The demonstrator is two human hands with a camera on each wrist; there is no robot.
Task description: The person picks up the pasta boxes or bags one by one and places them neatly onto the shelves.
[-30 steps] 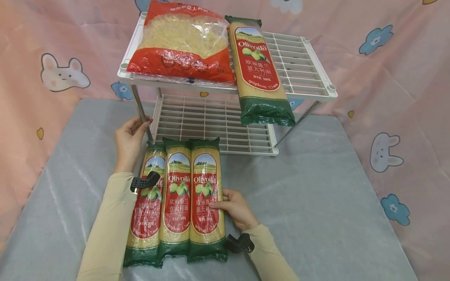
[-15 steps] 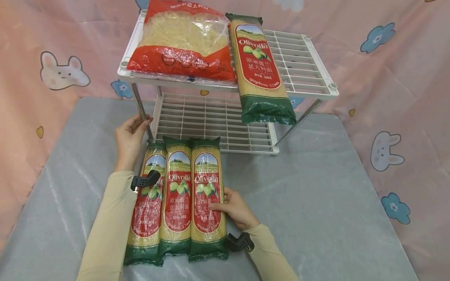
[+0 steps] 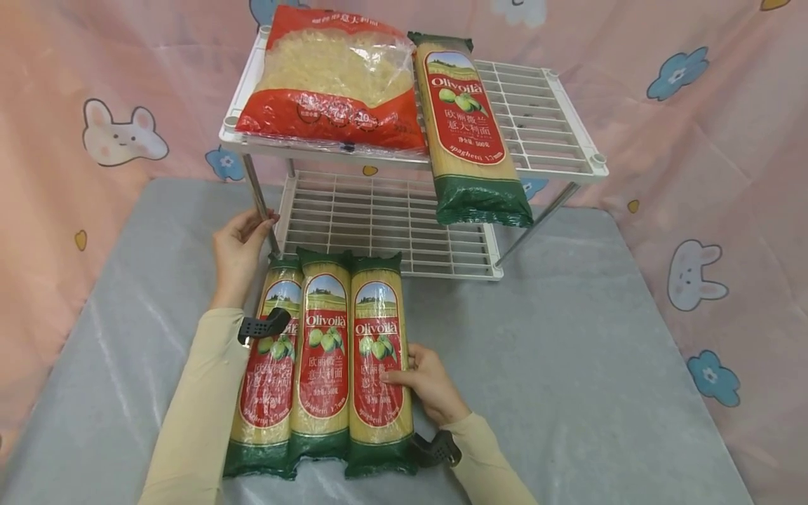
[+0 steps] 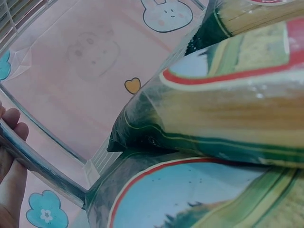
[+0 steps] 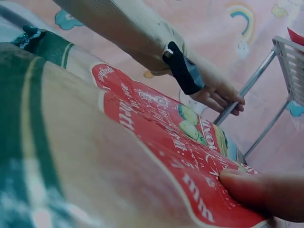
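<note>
Three green-ended packs of spaghetti lie side by side before a white two-tier rack (image 3: 505, 278): a left pack (image 3: 261, 393), a middle pack (image 3: 323, 365) and a right pack (image 3: 377, 315). My left hand (image 3: 235, 249) grips the rack's front-left metal post (image 3: 255, 186) just above the lower shelf. In the left wrist view its fingers (image 4: 13, 118) wrap the post. My right hand (image 3: 432, 382) holds the right spaghetti pack by its right side. The thumb (image 5: 247, 187) lies on the red label, while the other fingers are mostly hidden behind the pack's edge.
On the upper shelf (image 3: 555, 130) sit a red bag of pasta (image 3: 334, 91) and another spaghetti pack (image 3: 470, 133), whose green end sticks out over the front edge. Grey cloth (image 3: 568, 365) covers the table. A pink patterned curtain (image 3: 757, 210) hangs behind.
The head view has shifted slightly, so the rack and packs appear a little lower and to the right. Both hands keep their holds on the post and the right spaghetti pack.
</note>
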